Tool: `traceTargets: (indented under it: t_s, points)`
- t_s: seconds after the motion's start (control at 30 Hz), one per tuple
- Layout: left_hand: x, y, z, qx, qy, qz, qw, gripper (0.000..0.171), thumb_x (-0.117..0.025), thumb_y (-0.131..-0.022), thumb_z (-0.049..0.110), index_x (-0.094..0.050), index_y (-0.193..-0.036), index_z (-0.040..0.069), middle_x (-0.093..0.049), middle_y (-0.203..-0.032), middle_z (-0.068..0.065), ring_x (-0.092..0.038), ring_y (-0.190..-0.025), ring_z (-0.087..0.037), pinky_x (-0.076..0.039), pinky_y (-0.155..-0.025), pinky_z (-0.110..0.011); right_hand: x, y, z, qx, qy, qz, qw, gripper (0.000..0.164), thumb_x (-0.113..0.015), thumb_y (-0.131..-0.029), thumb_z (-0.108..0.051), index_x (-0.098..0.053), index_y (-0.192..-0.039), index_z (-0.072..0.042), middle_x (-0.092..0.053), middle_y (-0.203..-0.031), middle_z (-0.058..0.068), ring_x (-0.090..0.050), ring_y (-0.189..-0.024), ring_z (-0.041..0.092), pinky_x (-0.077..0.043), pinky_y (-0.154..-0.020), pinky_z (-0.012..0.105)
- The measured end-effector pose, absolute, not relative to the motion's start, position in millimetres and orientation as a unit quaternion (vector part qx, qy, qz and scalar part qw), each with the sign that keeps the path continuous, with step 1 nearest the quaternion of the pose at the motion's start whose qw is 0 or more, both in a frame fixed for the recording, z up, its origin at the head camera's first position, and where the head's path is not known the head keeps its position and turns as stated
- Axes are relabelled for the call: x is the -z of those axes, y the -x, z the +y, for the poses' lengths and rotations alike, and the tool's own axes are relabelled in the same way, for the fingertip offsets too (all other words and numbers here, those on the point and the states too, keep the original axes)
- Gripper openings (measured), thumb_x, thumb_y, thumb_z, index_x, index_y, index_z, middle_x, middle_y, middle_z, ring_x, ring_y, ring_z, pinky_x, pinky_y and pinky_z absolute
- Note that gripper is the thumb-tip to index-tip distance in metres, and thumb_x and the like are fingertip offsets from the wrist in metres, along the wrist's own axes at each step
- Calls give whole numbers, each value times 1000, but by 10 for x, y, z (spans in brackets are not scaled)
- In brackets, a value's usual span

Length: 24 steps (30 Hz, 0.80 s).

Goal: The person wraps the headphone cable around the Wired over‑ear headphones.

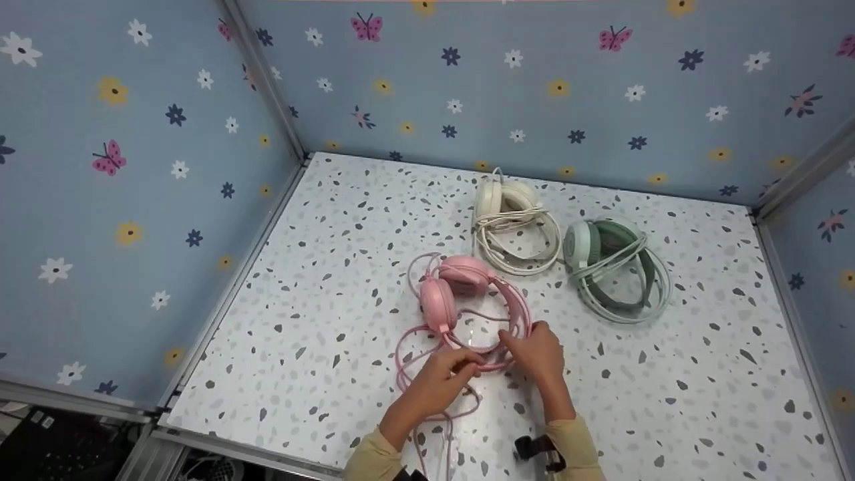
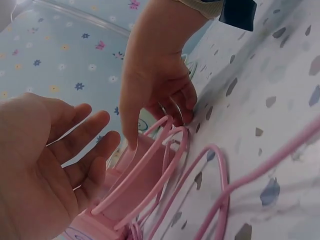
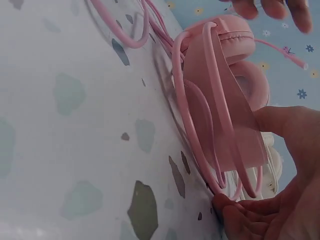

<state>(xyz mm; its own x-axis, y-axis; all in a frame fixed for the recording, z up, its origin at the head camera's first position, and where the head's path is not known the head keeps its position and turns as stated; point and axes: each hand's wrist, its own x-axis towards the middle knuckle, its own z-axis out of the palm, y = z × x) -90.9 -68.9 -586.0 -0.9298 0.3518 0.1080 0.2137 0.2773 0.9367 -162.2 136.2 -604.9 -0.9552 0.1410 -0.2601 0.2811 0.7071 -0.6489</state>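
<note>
one pair of pink headphones (image 1: 439, 304) is lying on the table (image 1: 320, 300). with my right hand (image 1: 540, 352) i am pinching its headband (image 1: 521, 307); my left hand (image 1: 435, 383) is hovering beside, fingers loosely apart. two other pairs are resting farther back: one cream pair (image 1: 491, 198), one green pair (image 1: 581, 244).

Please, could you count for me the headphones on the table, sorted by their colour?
Pink headphones: 1
Cream headphones: 1
Green headphones: 1
Total: 3
</note>
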Motion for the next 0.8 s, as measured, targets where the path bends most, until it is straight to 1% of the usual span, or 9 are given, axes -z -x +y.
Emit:
traceTargets:
  t_s: [0.1,0.23,0.3,0.37,0.43,0.5,0.63,0.7,0.8]
  points:
    - [5889,889,-781,-577,-168,798,41,20,-52,-102,16,-70,-107,7,-66,-88,4,-64,-78,-23,-50,-66,-25,6069,1683,1365,375,-141,914,73,51,-67,-79,-43,-59,-101,2,-62,-88,16,-57,-75,29,-46,-66,43]
    - [5922,860,-863,-586,-153,795,25,20,-52,-102,18,-70,-107,9,-66,-86,2,-63,-73,-24,-48,-60,-25,6073,1719,1342,396,-148,906,27,29,-66,-81,-32,-58,-84,-5,-55,-74,8,-49,-65,24,-38,-57,37]
    - [5937,843,-888,-591,-146,793,29,20,-51,-103,19,-69,-107,11,-66,-85,0,-63,-73,-29,-48,-58,-25,6051,1711,1321,426,-154,891,13,22,-66,-81,-26,-55,-82,-7,-52,-72,7,-48,-63,23,-37,-54,35]
    - [5948,848,-882,-590,-144,794,32,21,-51,-103,20,-69,-107,12,-66,-85,1,-64,-74,-31,-49,-59,-24,5997,1697,1335,469,-167,867,-1,18,-65,-81,-20,-53,-86,-7,-52,-76,8,-50,-65,22,-40,-55,33]
    - [5962,848,-873,-587,-140,797,32,20,-51,-103,21,-69,-106,13,-66,-85,4,-64,-75,-31,-49,-60,-25,5927,1679,1355,525,-183,831,-8,21,-63,-82,-14,-51,-95,-4,-52,-85,11,-51,-71,23,-42,-58,33]
    - [5971,844,-868,-584,-138,799,30,19,-52,-102,21,-69,-107,13,-65,-84,6,-64,-75,-30,-50,-61,-25,5857,1662,1394,579,-200,791,-2,32,-60,-82,-10,-46,-109,0,-51,-96,15,-51,-79,25,-44,-63,33]
    - [5974,846,-861,-584,-140,799,20,19,-52,-102,19,-70,-106,12,-65,-83,7,-62,-73,-27,-48,-59,-25,5762,1643,1565,624,-231,744,60,59,-53,-86,-10,-24,-137,3,-44,-117,20,-48,-94,28,-42,-75,35]
    - [5964,865,-854,-583,-147,799,12,20,-51,-103,20,-69,-106,12,-64,-83,6,-61,-72,-25,-48,-59,-25,5735,1635,1717,603,-235,758,81,63,-48,-88,-12,-19,-143,0,-43,-121,21,-46,-100,28,-40,-79,35]
    - [5971,896,-822,-581,-159,798,5,22,-50,-103,22,-69,-107,13,-64,-84,5,-60,-72,-21,-47,-59,-25,5742,1593,2005,570,-232,786,69,58,-45,-92,-13,-23,-143,3,-45,-119,22,-47,-99,28,-41,-77,34]
